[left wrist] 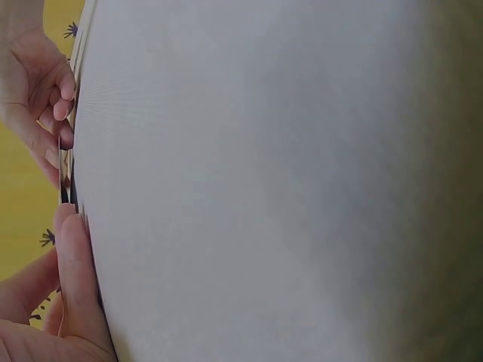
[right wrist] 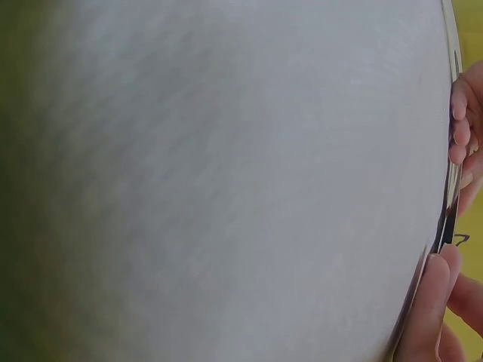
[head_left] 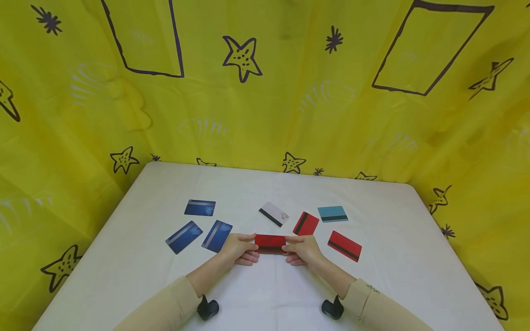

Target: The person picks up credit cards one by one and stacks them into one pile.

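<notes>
In the head view, a red card (head_left: 270,241) with a dark stripe lies between both hands, near the middle of the table. My left hand (head_left: 240,248) pinches its left end with thumb and fingers, and my right hand (head_left: 304,250) pinches the right end. Seen edge-on in the left wrist view, the card shows as a thin dark strip beyond the left fingertips (left wrist: 68,219). In the right wrist view the right fingertips (right wrist: 441,264) also grip its edge. Whether one card or a thin stack is held, I cannot tell.
Several blue cards, one a blue card (head_left: 200,208), lie at the left on the white table (head_left: 265,294). Behind the hands are a white card (head_left: 273,214) and a red striped card (head_left: 306,223). Rightward lie a light-blue card (head_left: 333,214) and another red card (head_left: 344,246).
</notes>
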{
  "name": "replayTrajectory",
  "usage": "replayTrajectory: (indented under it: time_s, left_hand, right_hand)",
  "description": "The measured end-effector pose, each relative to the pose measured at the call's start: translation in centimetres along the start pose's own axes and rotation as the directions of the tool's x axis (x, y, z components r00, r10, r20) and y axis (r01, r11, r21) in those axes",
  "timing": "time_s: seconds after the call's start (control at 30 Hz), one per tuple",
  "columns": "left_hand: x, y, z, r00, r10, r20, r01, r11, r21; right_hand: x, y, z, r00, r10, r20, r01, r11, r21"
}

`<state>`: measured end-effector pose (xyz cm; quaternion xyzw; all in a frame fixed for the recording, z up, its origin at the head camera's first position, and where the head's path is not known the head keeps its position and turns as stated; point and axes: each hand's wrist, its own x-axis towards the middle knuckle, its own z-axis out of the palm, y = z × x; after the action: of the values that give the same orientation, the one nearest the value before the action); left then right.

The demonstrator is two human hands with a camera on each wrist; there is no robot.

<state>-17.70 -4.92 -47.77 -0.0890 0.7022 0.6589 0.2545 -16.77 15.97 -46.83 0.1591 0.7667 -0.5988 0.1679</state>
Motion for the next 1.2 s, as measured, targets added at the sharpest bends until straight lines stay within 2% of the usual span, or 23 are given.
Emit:
replayTrajectory:
  time_s: [0.53,0.77,1.2]
  left_hand:
    - [-0.21,0.08,0.25,1.000,0.012,-0.020,-0.013,1.000,-0.003]
    - [-0.62,0.31,0.37,0.999,0.043,-0.025,-0.043,0.999,-0.007]
    - [0.04,-0.15,0.62,0.996,0.065,-0.059,-0.063,0.998,0.026]
  right_hand:
    - [-0.06,0.10,0.03,0.999,-0.053,-0.010,0.052,0.995,-0.080]
    - [-0.33,0.05,-0.04,0.998,-0.064,-0.007,0.063,0.993,-0.104]
    - [-0.22,0.24,0.14,0.996,-0.082,-0.027,0.079,0.992,-0.102]
